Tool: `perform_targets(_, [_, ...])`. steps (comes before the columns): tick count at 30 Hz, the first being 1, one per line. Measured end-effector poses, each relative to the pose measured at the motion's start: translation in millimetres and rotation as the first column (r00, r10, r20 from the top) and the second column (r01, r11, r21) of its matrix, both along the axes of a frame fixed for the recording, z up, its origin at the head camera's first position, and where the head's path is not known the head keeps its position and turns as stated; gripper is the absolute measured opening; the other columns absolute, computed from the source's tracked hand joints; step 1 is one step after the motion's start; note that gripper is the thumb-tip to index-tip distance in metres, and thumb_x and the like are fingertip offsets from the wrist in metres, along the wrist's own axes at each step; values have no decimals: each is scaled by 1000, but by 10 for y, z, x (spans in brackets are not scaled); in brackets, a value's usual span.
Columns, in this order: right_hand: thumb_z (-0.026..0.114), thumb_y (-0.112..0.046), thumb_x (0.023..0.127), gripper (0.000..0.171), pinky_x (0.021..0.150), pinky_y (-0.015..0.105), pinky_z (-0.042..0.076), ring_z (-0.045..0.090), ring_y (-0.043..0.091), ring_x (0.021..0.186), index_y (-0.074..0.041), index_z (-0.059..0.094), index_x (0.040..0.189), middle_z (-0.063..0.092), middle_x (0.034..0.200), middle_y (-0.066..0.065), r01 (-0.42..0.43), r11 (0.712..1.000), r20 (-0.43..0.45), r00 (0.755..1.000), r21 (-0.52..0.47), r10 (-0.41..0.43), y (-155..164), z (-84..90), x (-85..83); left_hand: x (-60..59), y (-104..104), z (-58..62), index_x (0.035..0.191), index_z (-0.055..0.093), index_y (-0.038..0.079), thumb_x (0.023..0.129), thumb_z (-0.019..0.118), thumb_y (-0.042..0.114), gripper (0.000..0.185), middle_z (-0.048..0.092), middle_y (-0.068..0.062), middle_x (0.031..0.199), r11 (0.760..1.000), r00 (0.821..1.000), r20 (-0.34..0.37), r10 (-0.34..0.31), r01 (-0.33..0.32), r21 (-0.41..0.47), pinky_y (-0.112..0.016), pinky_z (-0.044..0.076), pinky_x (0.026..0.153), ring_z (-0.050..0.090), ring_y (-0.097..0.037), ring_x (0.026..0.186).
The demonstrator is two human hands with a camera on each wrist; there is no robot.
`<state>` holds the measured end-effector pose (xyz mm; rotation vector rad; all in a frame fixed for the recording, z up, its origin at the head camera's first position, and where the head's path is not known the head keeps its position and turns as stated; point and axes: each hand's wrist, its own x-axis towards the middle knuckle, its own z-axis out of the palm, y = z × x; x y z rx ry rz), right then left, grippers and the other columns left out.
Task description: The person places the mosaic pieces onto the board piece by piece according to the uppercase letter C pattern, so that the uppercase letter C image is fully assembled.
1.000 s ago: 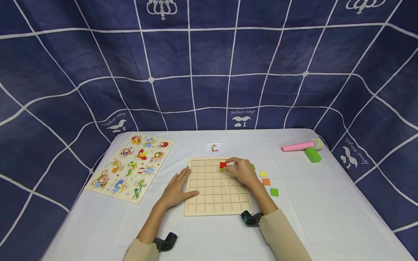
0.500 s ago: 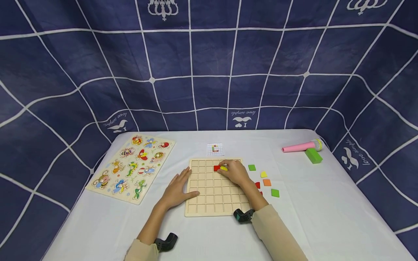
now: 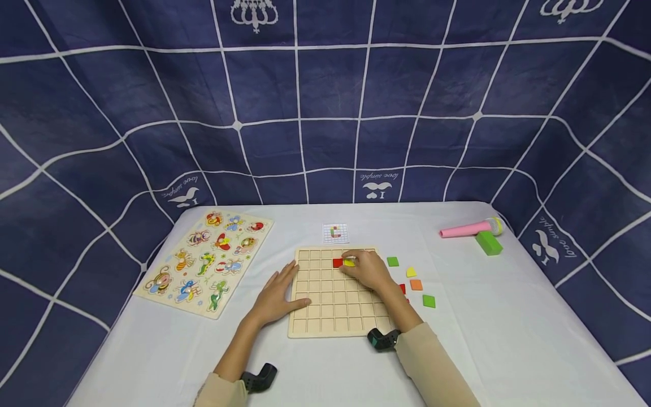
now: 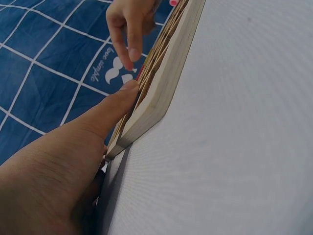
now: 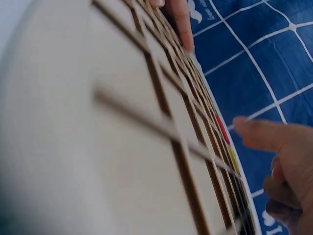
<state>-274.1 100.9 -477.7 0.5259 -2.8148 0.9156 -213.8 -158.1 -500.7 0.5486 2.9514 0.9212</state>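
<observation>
Your right hand [image 3: 367,270] is resting on the wooden grid board [image 3: 335,308], its fingers [image 3: 351,265] loosely bent and touching the yellow tile [image 3: 348,263], gripping nothing. The red tile [image 3: 337,262] is sitting just at 9 o'clock of it. Your left hand [image 3: 277,294] is lying flat, fingers straight, steadying the board's 9 o'clock edge on the surface [image 3: 508,316].
</observation>
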Motion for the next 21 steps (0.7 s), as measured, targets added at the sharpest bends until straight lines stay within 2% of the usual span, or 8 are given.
perform_targets(2, [71,-33,76,31,38,23,23,26,8,42,-17,68,102,38,46,-2,-2,1000,3,1000,-14,2,63,49,46,-2,2,-2,143,23,10,72,62,59,95,16,-5,149,1000,1000,0,1,-1,-5,-38,7,112,16,-20,136])
perform_targets(8, [69,-33,78,29,37,21,20,21,8,42,-18,67,102,29,47,-5,36,999,22,999,-16,-35,372,136,166,-2,2,-4,143,23,9,72,62,60,95,17,-6,149,1000,1000,-3,2,-2,5,-38,7,112,16,-21,136])
perform_targets(16, [70,-27,77,29,35,22,23,27,9,39,-13,67,102,31,46,-4,116,993,14,993,-2,-116,966,194,269,-13,0,-12,143,22,11,72,61,60,96,14,-3,150,1000,1000,17,-4,4,-3,-37,6,112,15,-19,137])
perform_targets(21, [70,-27,77,30,36,23,24,30,11,41,-14,66,103,35,48,-3,163,987,76,984,7,-164,1299,157,295,-13,7,-16,143,22,11,72,62,59,95,15,-5,150,1000,1000,11,0,0,-3,-38,6,112,15,-20,137])
